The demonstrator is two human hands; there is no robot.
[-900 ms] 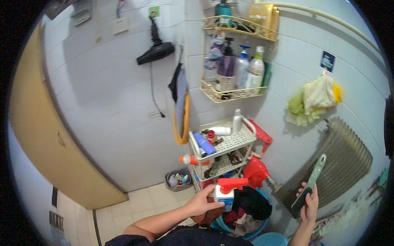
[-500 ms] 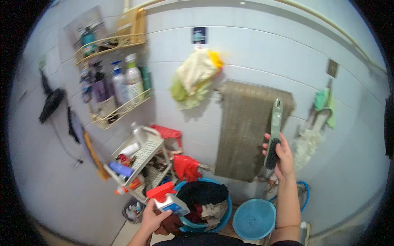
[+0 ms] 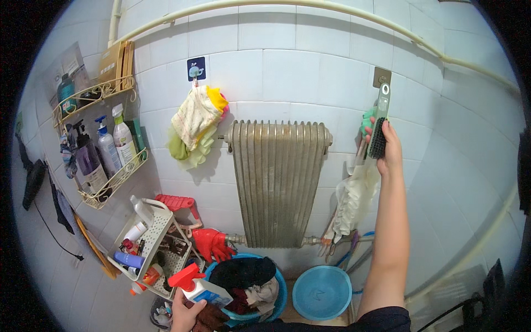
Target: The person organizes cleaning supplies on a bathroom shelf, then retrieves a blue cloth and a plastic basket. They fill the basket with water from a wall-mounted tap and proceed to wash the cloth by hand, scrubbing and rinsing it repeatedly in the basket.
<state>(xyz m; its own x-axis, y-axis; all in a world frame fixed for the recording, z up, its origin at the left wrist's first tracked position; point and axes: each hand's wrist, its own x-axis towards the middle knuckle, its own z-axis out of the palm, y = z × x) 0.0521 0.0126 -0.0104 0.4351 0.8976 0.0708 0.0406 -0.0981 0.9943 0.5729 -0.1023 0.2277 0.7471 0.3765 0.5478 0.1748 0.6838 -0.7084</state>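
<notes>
In my right hand [image 3: 389, 148], raised at the right in front of the wall, is a green-handled scrubbing brush [image 3: 380, 119] with dark bristles; the fingers wrap round its bristle end and the handle points up. Low down, my left hand [image 3: 187, 312] grips a white spray bottle [image 3: 206, 291] with a red trigger head, tilted to the right. Just past the bottle stands a blue tub [image 3: 283, 296] of clothes, with a black garment [image 3: 243, 272] on top and grey and dark red cloth beneath.
A light blue basin [image 3: 322, 293] sits right of the tub. Behind are a radiator [image 3: 278, 182] and red rubber gloves [image 3: 213, 244]. A shelf rack [image 3: 180, 218] with bottles stands left, below a wire wall shelf [image 3: 145, 155]. Cloths [image 3: 193, 119] hang on the wall.
My view has turned to the right, so the wall things sit further left. My right hand has lifted the brush higher. My left hand keeps hold of the spray bottle.
</notes>
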